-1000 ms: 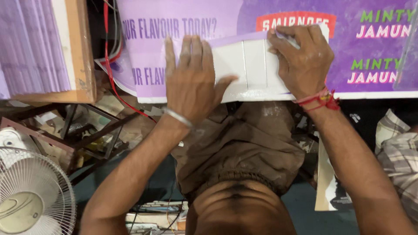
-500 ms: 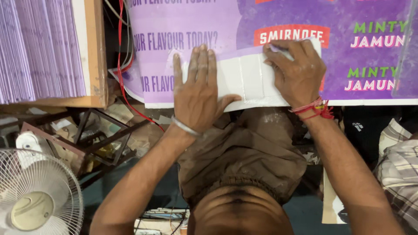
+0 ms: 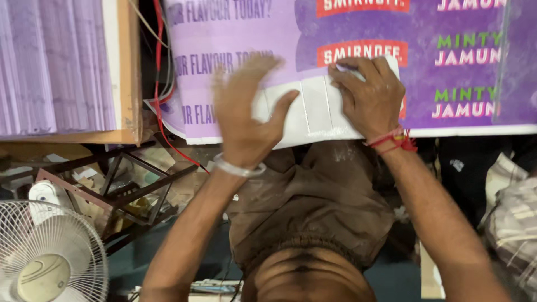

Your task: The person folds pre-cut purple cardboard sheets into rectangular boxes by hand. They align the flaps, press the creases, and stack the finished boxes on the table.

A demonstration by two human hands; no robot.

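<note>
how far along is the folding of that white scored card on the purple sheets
Done: the white card lies scored into panels on the purple printed sheets. In hand: the right hand presses its far end flat; the left hand is blurred over its near end. Left: no panel looks folded up yet.

The light is soft and even, bright on the purple sheets in the upper frame, dim at the bottom. The left hand (image 3: 243, 114) is blurred by motion.
</note>
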